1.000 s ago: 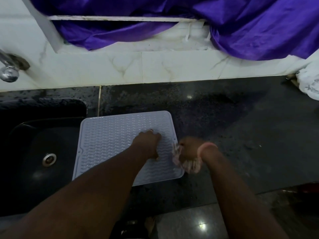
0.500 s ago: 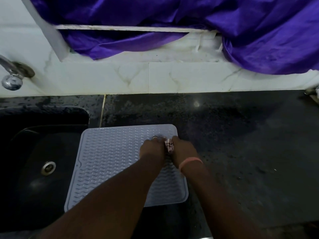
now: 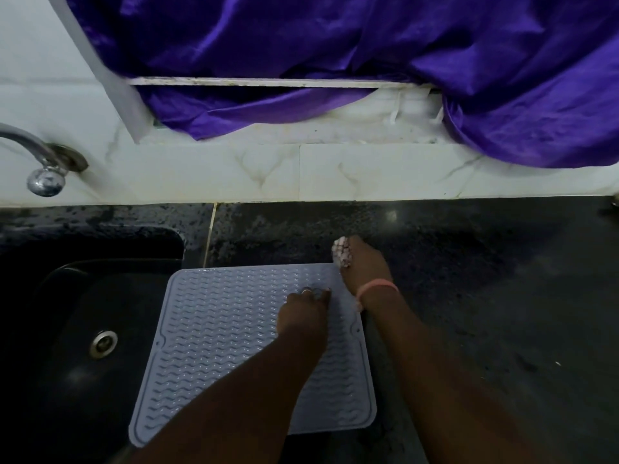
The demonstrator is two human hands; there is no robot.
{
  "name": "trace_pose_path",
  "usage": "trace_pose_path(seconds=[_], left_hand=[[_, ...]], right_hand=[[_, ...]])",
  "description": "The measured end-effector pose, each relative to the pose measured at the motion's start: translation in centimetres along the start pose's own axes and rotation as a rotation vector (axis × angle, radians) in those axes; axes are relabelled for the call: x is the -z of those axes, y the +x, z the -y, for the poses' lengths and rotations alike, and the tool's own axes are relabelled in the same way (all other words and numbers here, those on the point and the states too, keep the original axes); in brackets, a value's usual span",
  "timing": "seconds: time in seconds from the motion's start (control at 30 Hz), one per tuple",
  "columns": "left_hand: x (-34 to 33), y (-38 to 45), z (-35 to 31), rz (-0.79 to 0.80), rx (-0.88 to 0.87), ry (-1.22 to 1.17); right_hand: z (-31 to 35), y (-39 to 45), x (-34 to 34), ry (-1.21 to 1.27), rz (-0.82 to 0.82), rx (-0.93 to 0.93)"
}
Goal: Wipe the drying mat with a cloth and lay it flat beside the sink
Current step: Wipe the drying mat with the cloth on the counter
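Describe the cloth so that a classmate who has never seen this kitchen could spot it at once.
Start at the black sink, then move right along the dark counter to the grey ridged drying mat. At its far right corner, the right hand grips the cloth, a small bunched pink-and-white wad.

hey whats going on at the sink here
A person is wiping a grey silicone drying mat that lies on the dark countertop, its left part hanging over the black sink. The left hand presses down on the mat near its far right part. The right hand grips a bunched patterned cloth at the mat's far right corner, partly on the counter. The mat looks flat, though not yet fully beside the sink.
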State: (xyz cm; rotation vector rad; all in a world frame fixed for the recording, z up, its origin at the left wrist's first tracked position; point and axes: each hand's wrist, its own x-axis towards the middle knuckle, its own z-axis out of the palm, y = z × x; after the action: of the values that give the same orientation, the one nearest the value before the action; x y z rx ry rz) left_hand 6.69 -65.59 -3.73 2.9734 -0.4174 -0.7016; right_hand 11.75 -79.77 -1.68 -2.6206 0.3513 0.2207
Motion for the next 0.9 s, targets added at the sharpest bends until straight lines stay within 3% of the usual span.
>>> trace_pose_path(seconds=[0.1,0.23,0.4,0.47,0.57,0.7,0.8,0.9], left_hand=[[-0.2,0.0,0.0,0.007,0.009,-0.005],[0.0,0.0,0.0,-0.005,0.022,-0.009],[-0.2,-0.1,0.2,-0.003,0.014,-0.03],[-0.3,0.0,0.6,0.029,-0.009,-0.012],[0.3,-0.3,1.2,0.029,-0.056,-0.022],[0.6,-0.9,4.8,-0.176,0.014,-0.059],[0.3,-1.7,10.3,-0.217,0.118,-0.039],[0.5,-2.2,15.5,-0.116,0.221,-0.116]], right_hand=[[-1.1,-0.5,-3.4,-0.194,0.017,0.138],[-0.9,-4.0,-3.1,-0.204,0.052,0.064],[-1.0,-8.9,-0.9,-0.3,0.44,-0.008],[-1.2,-8.4,-0.5,-0.346,0.522,-0.059],[-0.7,-6.3,0.1,-0.177,0.269,-0.13],[0.1,-2.7,-0.4,0.062,-0.117,-0.131],[1.1,-1.2,-2.9,0.044,-0.105,-0.142],[1.9,-0.6,-4.8,-0.016,-0.111,-0.194]])
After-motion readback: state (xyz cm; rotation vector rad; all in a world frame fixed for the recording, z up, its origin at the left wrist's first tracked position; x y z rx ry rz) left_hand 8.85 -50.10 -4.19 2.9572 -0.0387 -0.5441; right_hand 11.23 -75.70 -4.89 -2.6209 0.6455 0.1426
